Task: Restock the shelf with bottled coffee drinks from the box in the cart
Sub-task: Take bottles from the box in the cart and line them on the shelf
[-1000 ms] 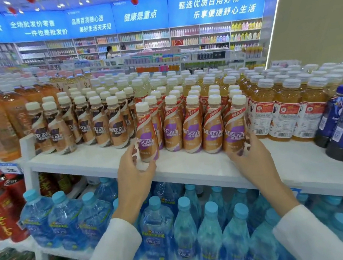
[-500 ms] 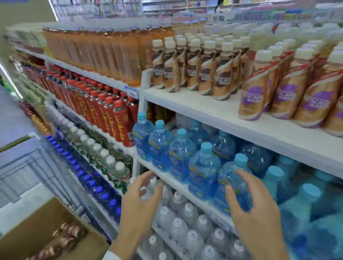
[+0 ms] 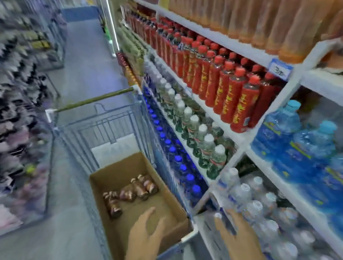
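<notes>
both hands are empty, fingers spread wide. the left hand point(image 3: 144, 236) hovers palm-down over the near end of the box point(image 3: 119, 170) in the cart point(image 3: 105, 125), likely to reach the coffee bottles point(image 3: 130, 192) lying loose at its 11 o'clock. the right hand point(image 3: 239, 236) hangs at 3 o'clock, beside the shelf point(image 3: 297, 86).

Nothing really readable here: the yellow characters on the red bottles point(image 3: 241, 101) and the digits on the price tag point(image 3: 280, 68) are all smeared.
</notes>
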`<state>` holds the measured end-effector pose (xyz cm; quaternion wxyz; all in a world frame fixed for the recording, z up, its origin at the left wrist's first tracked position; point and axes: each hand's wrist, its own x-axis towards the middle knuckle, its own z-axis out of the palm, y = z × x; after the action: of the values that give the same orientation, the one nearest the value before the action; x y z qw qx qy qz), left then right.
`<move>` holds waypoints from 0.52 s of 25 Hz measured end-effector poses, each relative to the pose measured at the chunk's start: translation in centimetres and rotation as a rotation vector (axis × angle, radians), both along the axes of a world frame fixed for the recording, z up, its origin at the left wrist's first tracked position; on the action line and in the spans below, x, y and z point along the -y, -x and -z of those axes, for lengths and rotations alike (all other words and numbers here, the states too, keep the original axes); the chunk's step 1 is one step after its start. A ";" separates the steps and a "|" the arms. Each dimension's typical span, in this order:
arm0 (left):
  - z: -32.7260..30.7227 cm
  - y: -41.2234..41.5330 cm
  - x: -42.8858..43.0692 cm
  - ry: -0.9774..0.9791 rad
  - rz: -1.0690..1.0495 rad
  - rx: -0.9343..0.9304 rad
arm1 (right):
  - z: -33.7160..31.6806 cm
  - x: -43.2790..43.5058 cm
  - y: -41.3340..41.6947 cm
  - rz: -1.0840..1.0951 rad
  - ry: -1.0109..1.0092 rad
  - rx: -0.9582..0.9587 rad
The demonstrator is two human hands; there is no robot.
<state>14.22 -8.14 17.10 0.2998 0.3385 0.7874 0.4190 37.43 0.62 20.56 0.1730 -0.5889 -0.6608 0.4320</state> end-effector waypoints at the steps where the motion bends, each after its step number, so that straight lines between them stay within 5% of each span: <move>1: 1.1 1.7 0.6 0.030 -0.028 0.012 | 1.0 -0.3 1.7 -0.055 0.020 0.031; 13: 10.5 14.8 -3.8 0.289 -0.356 0.310 | 8.6 -6.7 19.1 -0.315 0.332 0.288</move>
<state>-0.60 -4.30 6.62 0.3834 0.0802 0.8308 0.3954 18.36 7.32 12.00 -0.0913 -0.5545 -0.6822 0.4677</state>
